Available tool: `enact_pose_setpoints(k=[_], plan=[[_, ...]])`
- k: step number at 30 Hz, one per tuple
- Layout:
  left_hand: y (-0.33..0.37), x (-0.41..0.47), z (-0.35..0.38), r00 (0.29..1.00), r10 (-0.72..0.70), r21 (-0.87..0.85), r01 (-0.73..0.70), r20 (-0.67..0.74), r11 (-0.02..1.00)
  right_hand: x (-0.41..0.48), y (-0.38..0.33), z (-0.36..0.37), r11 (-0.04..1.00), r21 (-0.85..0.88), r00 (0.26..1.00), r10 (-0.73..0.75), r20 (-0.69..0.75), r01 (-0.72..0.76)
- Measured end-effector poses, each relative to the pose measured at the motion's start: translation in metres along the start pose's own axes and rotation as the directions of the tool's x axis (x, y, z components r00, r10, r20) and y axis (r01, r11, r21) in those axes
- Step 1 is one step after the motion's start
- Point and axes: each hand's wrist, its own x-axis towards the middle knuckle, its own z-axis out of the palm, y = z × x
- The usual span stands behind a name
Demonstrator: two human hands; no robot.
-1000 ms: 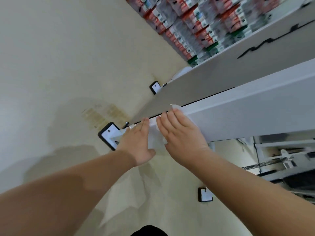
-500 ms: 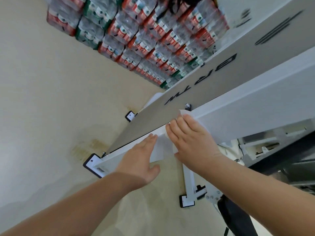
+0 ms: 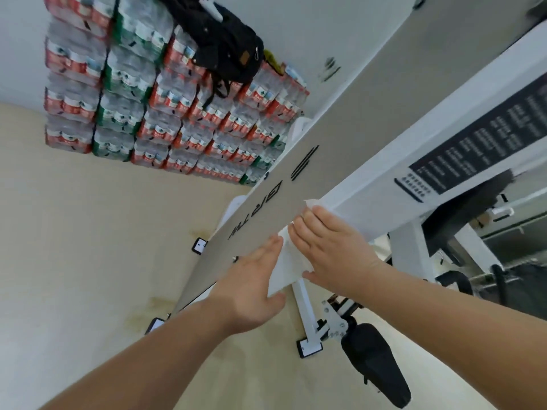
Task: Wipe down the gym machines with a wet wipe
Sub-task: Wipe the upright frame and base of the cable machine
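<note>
I see the right hand flat on the wet wipe, fingers straight & pressed together, pinning it vs the white beam of the gym machine, right by the beam's edge w/ the grey panel. Left hand lies flat on the same beam just beside the wipe, fingers together, thumb out under the lower edge. Bkgd: stacked water-bottle packs w/ a black backpack on top; black pad below the beam.

both arms reach forward. the left hand lies flat, fingers straight. the right hand presses flat too.
</note>
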Motion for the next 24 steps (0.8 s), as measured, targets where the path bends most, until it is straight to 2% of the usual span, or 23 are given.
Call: enact_pose_setpoints(k=[3, 7, 11, 14, 16, 19, 22, 24], plan=[[0.049, 0.014, -0.025, 0.997, 0.06, -0.004, -0.06, 0.038, 0.998, -0.025, 0.05, -0.017, 0.998, 0.003, 0.998, 0.062, -0.001, -0.062], [0.097, 0.035, -0.047, 0.991, 0.137, 0.019, -0.137, -0.005, 0.99, -0.057, 0.11, -0.029, 0.988, 0.021, 0.988, 0.154, -0.03, -0.153], [0.138, 0.061, -0.068, 0.976, 0.212, 0.077, -0.208, -0.042, 0.975, -0.085, 0.16, -0.03, 0.97, 0.032, 0.962, 0.242, -0.125, -0.24], [0.164, 0.08, -0.084, 0.959, 0.271, 0.109, -0.262, -0.086, 0.959, -0.099, 0.19, -0.027, 0.947, 0.099, 0.916, 0.32, -0.243, -0.305], [0.178, 0.092, -0.096, 0.924, 0.362, 0.192, -0.337, -0.119, 0.922, -0.103, 0.207, -0.025, 0.937, 0.113, 0.874, 0.348, -0.338, -0.329], [0.195, 0.11, -0.113, 0.838, 0.521, 0.361, -0.441, -0.163, 0.822, -0.109, 0.232, -0.026, 0.923, 0.111, 0.8, 0.375, -0.469, -0.368], [0.208, 0.122, -0.127, 0.765, 0.616, 0.48, -0.477, -0.185, 0.736, -0.116, 0.256, -0.027, 0.902, 0.126, 0.746, 0.414, -0.522, -0.412], [0.214, 0.131, -0.137, 0.707, 0.679, 0.489, -0.529, -0.2, 0.694, -0.119, 0.265, -0.03, 0.881, 0.137, 0.716, 0.452, -0.533, -0.454]])
